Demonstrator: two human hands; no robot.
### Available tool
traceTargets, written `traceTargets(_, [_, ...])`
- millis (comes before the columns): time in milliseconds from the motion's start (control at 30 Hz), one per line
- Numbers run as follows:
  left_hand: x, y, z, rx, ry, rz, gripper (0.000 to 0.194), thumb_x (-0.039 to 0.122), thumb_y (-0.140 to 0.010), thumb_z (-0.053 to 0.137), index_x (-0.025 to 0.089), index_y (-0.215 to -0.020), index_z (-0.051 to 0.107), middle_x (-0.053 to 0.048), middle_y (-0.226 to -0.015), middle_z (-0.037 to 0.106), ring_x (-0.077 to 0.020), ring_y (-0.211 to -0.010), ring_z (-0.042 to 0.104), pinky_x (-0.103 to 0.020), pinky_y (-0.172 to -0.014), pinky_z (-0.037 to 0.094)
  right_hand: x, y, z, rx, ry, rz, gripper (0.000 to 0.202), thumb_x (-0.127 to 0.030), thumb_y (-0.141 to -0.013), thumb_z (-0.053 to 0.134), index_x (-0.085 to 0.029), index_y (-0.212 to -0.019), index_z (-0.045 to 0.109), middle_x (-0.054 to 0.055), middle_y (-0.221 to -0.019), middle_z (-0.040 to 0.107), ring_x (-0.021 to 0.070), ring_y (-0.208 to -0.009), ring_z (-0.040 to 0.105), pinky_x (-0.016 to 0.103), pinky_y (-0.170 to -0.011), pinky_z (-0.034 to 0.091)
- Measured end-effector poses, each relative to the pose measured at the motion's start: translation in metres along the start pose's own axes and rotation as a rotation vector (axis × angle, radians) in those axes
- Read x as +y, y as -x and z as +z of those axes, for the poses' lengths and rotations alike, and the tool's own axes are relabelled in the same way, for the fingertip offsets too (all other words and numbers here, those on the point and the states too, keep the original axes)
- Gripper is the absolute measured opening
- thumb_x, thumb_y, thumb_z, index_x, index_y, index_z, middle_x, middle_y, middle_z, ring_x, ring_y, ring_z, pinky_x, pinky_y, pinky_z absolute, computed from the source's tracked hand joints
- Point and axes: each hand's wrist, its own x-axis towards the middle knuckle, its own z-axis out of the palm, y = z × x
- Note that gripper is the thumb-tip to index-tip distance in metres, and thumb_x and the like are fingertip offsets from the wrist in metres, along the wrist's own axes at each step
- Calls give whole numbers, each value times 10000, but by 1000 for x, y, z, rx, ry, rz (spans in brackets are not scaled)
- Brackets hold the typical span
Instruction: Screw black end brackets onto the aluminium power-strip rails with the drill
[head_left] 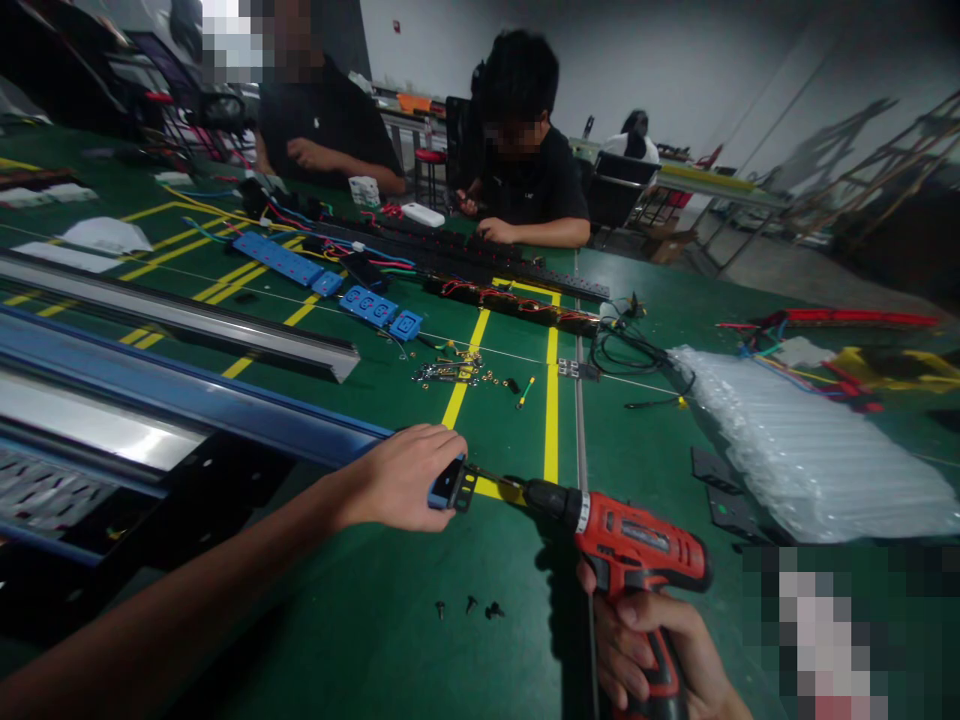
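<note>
My left hand is wrapped over the end of a long blue metal profile. A small black bracket with holes sits at that end, just past my fingers. My right hand grips the handle of a red and black cordless drill. The drill points left, its long bit running to the upper edge of the bracket; whether a screw is at its tip I cannot make out. Several dark screws lie on the green table in front of me.
Loose small hardware is heaped mid-table. Behind it are blue socket modules and black strips with wires. A bubble-wrapped bundle lies right, metal profiles left. Two people sit across the table.
</note>
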Motion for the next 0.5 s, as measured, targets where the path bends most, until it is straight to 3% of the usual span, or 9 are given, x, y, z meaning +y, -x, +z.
traceTargets(233, [0, -1, 0, -12, -14, 0, 348, 382, -676, 617, 184, -947, 526, -60, -914, 588, -229, -873, 549, -380, -825, 437, -10, -1, -3, 9, 25, 35, 242, -195, -848, 556, -127, -1048, 673, -86, -464, 403, 78, -343, 338, 280, -443, 514])
traceTargets(367, [1, -2, -2, -1, -21, 21, 329, 387, -673, 615, 189, -912, 505, -62, -915, 590, -225, -856, 540, -374, -797, 434, -17, -1, -5, 28, 44, 65, 279, -325, -911, 569, -140, -1093, 672, -89, -476, 396, 70, -353, 321, 274, -453, 518])
traceTargets(500, [2, -2, -4, 6, -29, 33, 310, 391, -675, 610, 196, -879, 483, -61, -906, 583, -218, -836, 531, -365, -768, 425, -19, -2, -6, 38, 74, 70, 326, -431, -928, 550, -148, -1015, 686, -96, -460, 368, 64, -338, 303, 268, -444, 506])
